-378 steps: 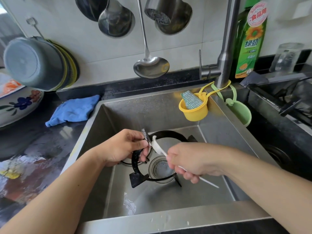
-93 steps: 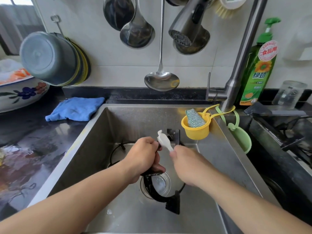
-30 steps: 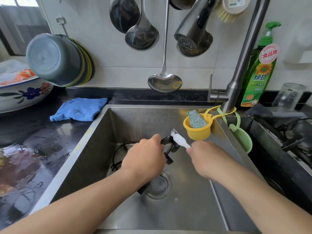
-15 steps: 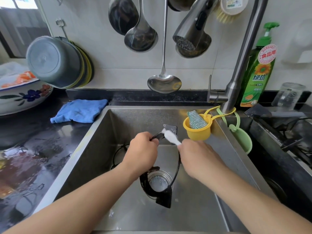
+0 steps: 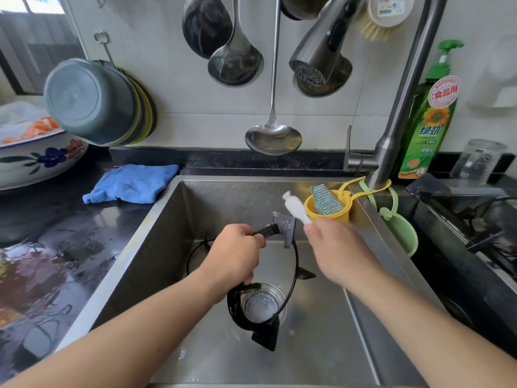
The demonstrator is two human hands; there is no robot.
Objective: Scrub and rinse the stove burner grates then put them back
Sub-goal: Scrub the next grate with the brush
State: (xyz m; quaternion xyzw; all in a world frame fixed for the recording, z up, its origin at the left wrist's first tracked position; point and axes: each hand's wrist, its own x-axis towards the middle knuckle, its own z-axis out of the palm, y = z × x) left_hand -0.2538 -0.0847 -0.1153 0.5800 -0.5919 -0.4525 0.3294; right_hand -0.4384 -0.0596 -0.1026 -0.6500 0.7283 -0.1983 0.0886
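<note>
Far left of frame: wet black counter (image 5: 56,247) with puddles, a floral bowl (image 5: 36,161) at the left edge, stacked pots (image 5: 95,102) hung on the wall above it, a blue cloth (image 5: 131,183) lying by the sink's back-left corner. Center: the steel sink (image 5: 321,359) holds the work, likely so grime and water stay contained. Left hand (image 5: 235,256) is wrapped closed around the rim of a black burner grate (image 5: 291,275), holding it tilted up on edge over the drain (image 5: 260,303), probably to present one prong to the brush. A second grate (image 5: 195,247) looks to lie flat behind the left hand, mostly hidden. Right hand (image 5: 335,253) is pinched tight on a white brush (image 5: 295,207), head pointing up-left, just beside the top prong; touching or not, can't tell. Faucet (image 5: 391,130) shows no running water, so judged mid-scrub, rinse not yet done. Upper center: ladles and the spray head hang on the tiled wall. Right: yellow cup (image 5: 327,211) holding a scouring pad hangs off the faucet base, green soap bottle (image 5: 428,121) behind it, stove (image 5: 475,219) at the right edge, where the grates go back.
</note>
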